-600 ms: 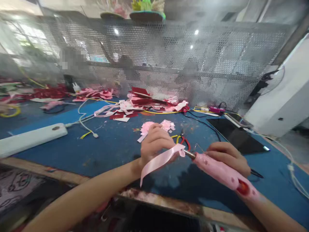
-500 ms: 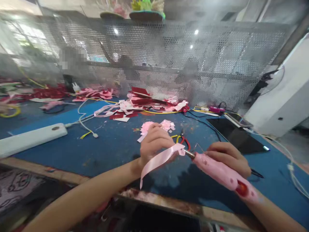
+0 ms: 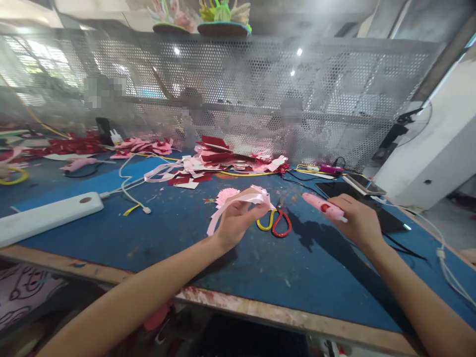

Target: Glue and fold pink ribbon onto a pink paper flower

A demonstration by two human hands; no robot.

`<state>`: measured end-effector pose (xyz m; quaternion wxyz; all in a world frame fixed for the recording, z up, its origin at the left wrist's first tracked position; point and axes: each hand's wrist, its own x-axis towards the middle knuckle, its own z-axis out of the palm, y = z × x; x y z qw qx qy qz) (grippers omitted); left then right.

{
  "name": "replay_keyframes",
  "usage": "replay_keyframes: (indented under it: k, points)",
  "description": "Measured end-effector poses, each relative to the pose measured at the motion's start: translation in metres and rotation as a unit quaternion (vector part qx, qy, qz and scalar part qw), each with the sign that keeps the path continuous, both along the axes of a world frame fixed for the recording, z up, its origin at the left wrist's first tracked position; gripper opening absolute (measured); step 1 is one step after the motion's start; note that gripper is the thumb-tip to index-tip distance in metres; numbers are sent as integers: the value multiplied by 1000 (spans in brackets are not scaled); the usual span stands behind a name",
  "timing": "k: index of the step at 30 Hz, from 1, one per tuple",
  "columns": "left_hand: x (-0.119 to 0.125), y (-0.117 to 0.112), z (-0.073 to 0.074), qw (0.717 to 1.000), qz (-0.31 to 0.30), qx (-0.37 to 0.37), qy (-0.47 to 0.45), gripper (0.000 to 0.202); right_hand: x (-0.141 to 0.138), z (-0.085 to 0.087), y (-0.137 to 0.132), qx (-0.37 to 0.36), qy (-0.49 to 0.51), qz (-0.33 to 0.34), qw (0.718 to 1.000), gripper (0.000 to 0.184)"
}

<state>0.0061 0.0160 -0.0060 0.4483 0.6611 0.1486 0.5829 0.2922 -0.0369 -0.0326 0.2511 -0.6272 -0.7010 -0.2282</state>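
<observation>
The left hand holds a pink ribbon folded into a loop, fingers closed on it just above the blue counter. The right hand grips the pink glue gun, held out to the right — so gluing seems paused, with the loop not yet joined to the pink flower behind it. Scissors lie between the hands, and open room remains toward the near edge.
</observation>
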Motion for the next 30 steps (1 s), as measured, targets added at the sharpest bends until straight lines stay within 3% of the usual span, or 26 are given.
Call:
replay_keyframes:
  k: [1, 3, 6, 8, 11, 12, 14, 16, 19, 24, 30]
  points:
    - [3, 1, -1, 999, -17, -29, -9, 18, 4, -5, 4, -53, 4, -32, 998, 15]
    - [6, 3, -3, 998, -22, -64, -8, 18, 13, -12, 10, -146, 22, -33, 989, 16]
    - [8, 1, -5, 998, 14, -53, 24, 19, 15, -5, 7, -206, 95, 62, 972, 40]
    - [6, -1, -5, 997, 56, 3, 58, 17, 0, 11, -5, -163, 178, 127, 962, 42]
    - [2, -7, -2, 969, 132, 164, 131, 12, -49, 39, -26, 74, 281, 145, 946, 10]
    - [0, -8, -1, 950, 154, 227, 145, 10, -68, 46, -33, 147, 280, 144, 937, 7]
    - [-1, -12, 2, 914, 197, 329, 131, 10, -103, 53, -41, 221, 228, 186, 930, 8]
    - [-2, -14, 4, 891, 231, 378, 95, 11, -126, 53, -44, 283, 172, 235, 914, 15]
    - [-5, -17, 4, 874, 261, 403, 73, 12, -136, 45, -43, 320, 136, 246, 905, 19]
    - [-11, -17, 6, 837, 273, 464, 97, 9, -130, 32, -45, 305, 125, 200, 923, 23]
    - [-13, -14, 7, 803, 266, 522, 108, 8, -128, 27, -52, 285, 119, 203, 929, 21]
